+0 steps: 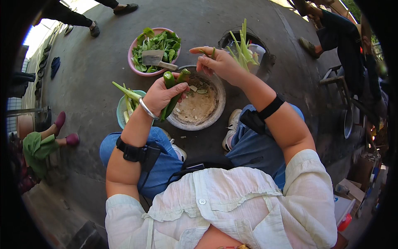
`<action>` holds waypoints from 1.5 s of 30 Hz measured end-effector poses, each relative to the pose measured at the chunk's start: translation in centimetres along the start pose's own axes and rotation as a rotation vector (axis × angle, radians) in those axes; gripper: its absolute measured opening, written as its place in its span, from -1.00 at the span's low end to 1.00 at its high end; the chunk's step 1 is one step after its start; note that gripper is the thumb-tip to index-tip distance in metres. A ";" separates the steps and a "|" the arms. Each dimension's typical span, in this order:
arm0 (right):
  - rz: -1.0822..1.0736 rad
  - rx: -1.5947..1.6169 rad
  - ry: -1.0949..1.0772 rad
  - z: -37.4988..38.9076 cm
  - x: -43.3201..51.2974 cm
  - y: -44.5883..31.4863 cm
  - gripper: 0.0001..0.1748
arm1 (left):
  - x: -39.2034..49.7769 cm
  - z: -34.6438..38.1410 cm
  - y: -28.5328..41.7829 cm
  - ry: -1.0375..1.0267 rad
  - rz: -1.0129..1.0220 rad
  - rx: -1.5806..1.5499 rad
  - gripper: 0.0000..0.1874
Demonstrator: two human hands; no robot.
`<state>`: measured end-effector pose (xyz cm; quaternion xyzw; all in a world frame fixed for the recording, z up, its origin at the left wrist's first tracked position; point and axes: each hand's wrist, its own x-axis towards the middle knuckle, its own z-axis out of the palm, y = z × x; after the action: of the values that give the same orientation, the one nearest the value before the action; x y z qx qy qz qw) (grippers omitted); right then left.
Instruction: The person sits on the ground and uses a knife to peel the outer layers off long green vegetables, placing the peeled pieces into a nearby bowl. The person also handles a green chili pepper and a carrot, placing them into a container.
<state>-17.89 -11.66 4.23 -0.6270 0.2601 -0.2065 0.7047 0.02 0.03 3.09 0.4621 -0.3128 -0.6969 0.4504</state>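
Note:
My left hand [155,96] is closed around two long green peppers [170,81], their cut-looking tops pointing up and away from me. Their lower ends hang by the left rim of a worn metal basin [221,107], which has a few pale and green scraps [201,91] on its stained bottom. Farther out, my right hand [221,66] pinches small green stems [213,53] between its fingers, its index finger extended left. Just behind that hand stands a dark bucket [270,59] holding green leaf stalks [242,49] and a whitish plastic container [258,51].
A pink basket [131,62] holds leafy greens [168,42], with a cleaver [152,58] lying on top, handle toward the basin. At left, a turquoise basket [120,109] contains thick green-white stalks [128,93]. Other people's legs [77,20] show around the edges. A stool [335,76] stands at right.

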 end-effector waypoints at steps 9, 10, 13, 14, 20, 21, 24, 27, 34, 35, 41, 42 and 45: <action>-0.156 -0.429 -0.004 2.5 -0.1 2.0 -0.66 | 0.3 0.9 -0.4 -0.005 -0.010 0.110 -0.80; -0.106 -0.420 0.024 2.6 -0.2 2.2 -0.65 | 0.2 0.8 -0.4 -0.001 -0.004 0.135 -0.81; -0.036 -0.343 0.024 2.5 -0.1 2.0 -0.65 | 0.3 0.6 -0.4 0.003 0.019 0.127 -0.79; -0.039 -0.294 0.015 2.4 -0.2 1.8 -0.63 | 0.3 0.5 -0.3 0.002 0.039 0.124 -0.77; 0.111 -0.093 -0.069 0.5 0.0 0.0 -0.70 | 0.8 -0.6 -0.3 0.035 0.173 0.225 -0.71; 0.105 -0.153 -0.074 0.1 -0.3 -0.1 -0.74 | 0.8 -0.8 -0.4 0.056 0.188 0.257 -0.71; 0.070 -0.169 -0.144 0.2 -0.3 0.1 -0.75 | 1.0 -1.0 -0.7 0.082 0.249 0.322 -0.73; -0.034 -0.442 -0.103 0.8 0.0 0.7 -0.71 | 1.2 -1.1 -0.9 0.089 0.248 0.454 -0.75; -0.124 -0.764 -0.059 1.9 -0.6 1.1 -0.75 | 0.8 -0.6 -0.7 0.110 0.096 0.551 -0.78; -0.144 -0.790 -0.057 2.0 -0.7 1.1 -0.75 | 0.8 -0.5 -0.6 0.109 0.080 0.556 -0.78; -0.368 -0.885 -0.067 2.3 -0.3 2.2 -0.79 | 0.7 -0.5 -0.6 0.039 -0.042 0.440 -0.81; -0.427 -0.895 -0.059 2.4 -0.2 2.4 -0.79 | 0.7 -0.6 -0.6 0.024 -0.055 0.406 -0.81; -0.422 -0.820 -0.012 2.2 -0.2 2.5 -0.84 | 0.6 -0.5 -0.6 -0.033 -0.046 0.332 -0.79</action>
<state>-16.69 -9.51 1.97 -0.8945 0.1826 -0.2219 0.3426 0.23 -0.32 2.16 0.5258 -0.4204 -0.6531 0.3467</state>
